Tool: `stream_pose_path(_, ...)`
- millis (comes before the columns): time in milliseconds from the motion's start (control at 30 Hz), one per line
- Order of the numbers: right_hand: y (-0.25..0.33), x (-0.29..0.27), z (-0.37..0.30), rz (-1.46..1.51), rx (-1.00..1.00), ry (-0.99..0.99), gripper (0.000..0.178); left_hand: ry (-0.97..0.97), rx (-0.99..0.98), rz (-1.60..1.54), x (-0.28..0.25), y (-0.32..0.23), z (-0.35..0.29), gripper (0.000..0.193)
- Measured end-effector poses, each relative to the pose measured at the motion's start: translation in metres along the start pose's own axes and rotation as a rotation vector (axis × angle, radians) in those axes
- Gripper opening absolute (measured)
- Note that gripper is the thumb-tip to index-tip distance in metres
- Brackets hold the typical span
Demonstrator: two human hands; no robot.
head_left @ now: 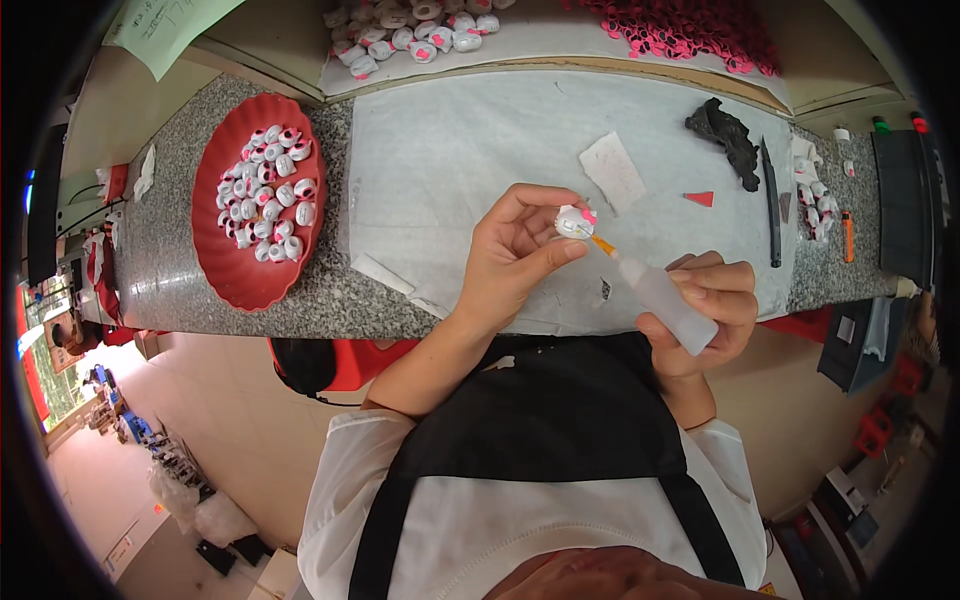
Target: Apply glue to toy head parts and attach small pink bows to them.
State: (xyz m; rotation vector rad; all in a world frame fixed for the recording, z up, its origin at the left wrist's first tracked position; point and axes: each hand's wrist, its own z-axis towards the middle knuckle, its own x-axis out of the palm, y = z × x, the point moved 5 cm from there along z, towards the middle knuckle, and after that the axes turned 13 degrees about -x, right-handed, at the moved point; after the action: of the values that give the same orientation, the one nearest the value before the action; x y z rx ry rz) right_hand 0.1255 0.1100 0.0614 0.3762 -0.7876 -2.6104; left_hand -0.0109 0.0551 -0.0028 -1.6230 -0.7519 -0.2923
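Observation:
My left hand [515, 250] pinches a small white cat-head figure with a pink bow [574, 222] between thumb and fingers, above the table's middle. In my right hand [722, 300] is a translucent white squeeze bottle [665, 300], tilted up to the left. Its thin nozzle with an orange base [603, 244] points at the figure; whether the tip touches it I cannot tell. To the left, a red scalloped tray [217, 240] holds many similar white heads with dark and pink parts [265, 195].
White paper [450, 130] covers the worktop. On it lie a folded tissue [612, 172], a red triangular scrap [699, 199], a crumpled black cloth [725, 140] and a black pen-like tool [771, 205]. White heads [410, 38] and pink pieces [690, 35] fill the back shelf. An orange item [848, 237] lies right.

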Motion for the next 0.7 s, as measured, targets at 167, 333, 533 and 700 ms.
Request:
stream_pose_path(167,-0.0003,0.0028,-0.0020,0.013,0.005,0.008,0.038,-0.009,0.110,0.137,-0.0005,-0.0006,-0.0012,0.033)
stream_pose_path(333,0.0009,0.0039,-0.0024,0.031,0.021,0.026,0.037,-0.030,0.206,0.271,0.0005,-0.0043,-0.0022,0.033)
stream_pose_path(533,-0.0011,-0.0008,-0.0019,0.021,0.041,0.009,0.036,-0.059,0.208,0.289,0.0004,-0.0052,-0.0014,0.031)
stream_pose_path(700,-0.0043,-0.0038,-0.0007,0.090,0.009,-0.003,0.043,-0.049,0.177,0.241,-0.0001,-0.0035,-0.0017,0.031)
